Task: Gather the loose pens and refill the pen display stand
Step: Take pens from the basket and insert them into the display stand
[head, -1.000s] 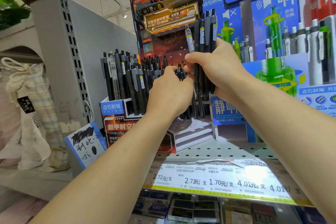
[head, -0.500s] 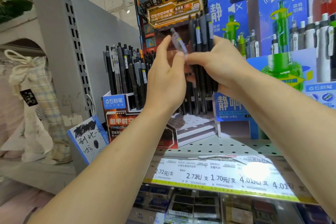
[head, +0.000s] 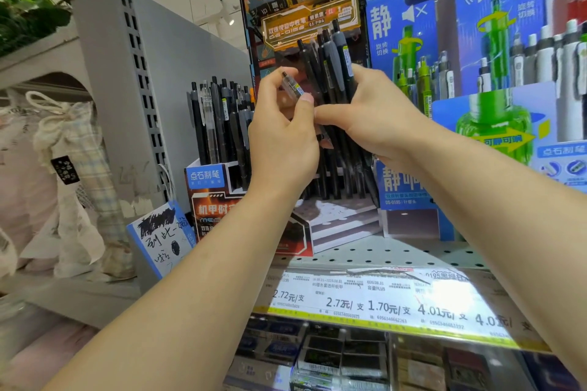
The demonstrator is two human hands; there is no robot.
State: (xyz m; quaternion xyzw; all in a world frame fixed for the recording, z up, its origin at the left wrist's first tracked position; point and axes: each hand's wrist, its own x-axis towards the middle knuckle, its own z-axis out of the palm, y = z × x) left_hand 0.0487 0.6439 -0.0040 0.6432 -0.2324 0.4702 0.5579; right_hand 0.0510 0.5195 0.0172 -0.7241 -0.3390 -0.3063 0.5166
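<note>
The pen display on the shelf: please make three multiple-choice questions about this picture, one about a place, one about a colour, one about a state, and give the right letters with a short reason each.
1. Where is the bundle of black pens?
A. in the right hand
B. lying on the shelf
C. in the cloth bag

2. What colour is the pen that the left hand pinches?
A. red
B. clear
C. green

3. How do the pens in the display stand at the left stand?
A. lying flat
B. upright in their slots
C. spilled on the shelf

Answers:
1 A, the right hand's fingers curl round the bundle in front of the stand.
2 B, its barrel is see-through, with a small label.
3 B, the pens rise vertically from the stand's compartments.
</note>
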